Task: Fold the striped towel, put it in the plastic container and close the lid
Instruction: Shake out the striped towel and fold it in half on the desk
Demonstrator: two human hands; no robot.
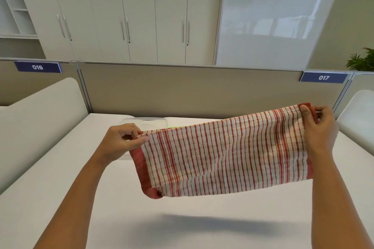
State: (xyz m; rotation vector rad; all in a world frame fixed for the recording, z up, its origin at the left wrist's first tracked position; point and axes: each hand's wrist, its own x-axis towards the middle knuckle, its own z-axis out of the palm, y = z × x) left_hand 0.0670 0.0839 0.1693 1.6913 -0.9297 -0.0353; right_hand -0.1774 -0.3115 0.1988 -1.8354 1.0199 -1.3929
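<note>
Both hands' fingers [139, 139] pinched on top corners of limp, ribbed red-and-white striped towel [222, 157].

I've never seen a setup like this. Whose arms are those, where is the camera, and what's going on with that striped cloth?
There is no machine here: these are a person's two bare arms, filmed by a wide-angle camera worn on their head, looking forward and down. The left hand and right hand each pinch an upper corner of the striped towel, holding it stretched in the air above the white table, where its shadow falls. Behind the towel, partly hidden, a clear plastic container rests on the table. The grey partition behind carries number signs.
</note>
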